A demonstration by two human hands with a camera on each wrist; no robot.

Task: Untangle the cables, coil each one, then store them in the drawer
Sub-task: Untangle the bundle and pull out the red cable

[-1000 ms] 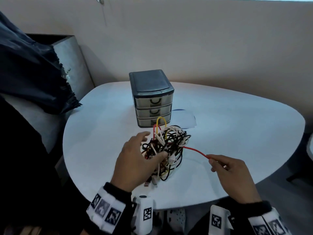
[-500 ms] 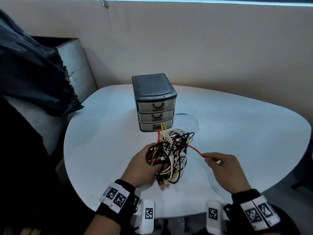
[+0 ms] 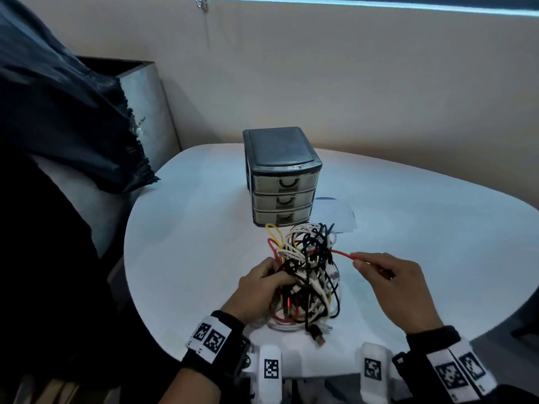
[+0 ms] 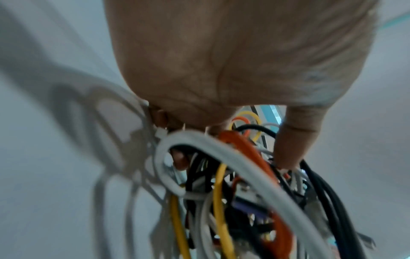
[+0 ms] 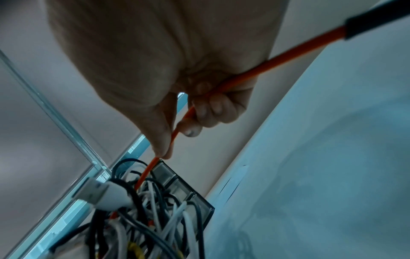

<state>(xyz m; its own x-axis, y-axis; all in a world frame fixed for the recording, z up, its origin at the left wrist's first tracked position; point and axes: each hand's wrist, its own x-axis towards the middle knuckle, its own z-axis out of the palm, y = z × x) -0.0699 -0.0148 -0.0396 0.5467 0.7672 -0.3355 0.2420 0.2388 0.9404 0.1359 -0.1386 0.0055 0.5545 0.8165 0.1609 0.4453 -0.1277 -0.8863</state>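
Observation:
A tangle of white, black, red and yellow cables lies on the white table, just in front of a small grey three-drawer unit whose drawers are closed. My left hand grips the left side of the tangle, fingers curled into the cables. My right hand pinches a red cable that runs out of the tangle to the right. In the right wrist view the red cable passes between thumb and fingers and through the curled hand.
A sheet of paper lies to the right of the drawer unit. A dark cloth hangs over a grey box at the left. The wall stands close behind the table. The table's front edge is near my wrists.
My left hand closed on the tangle and drew it nearer the front edge. My right hand still holds the red cable, now closer to the pile.

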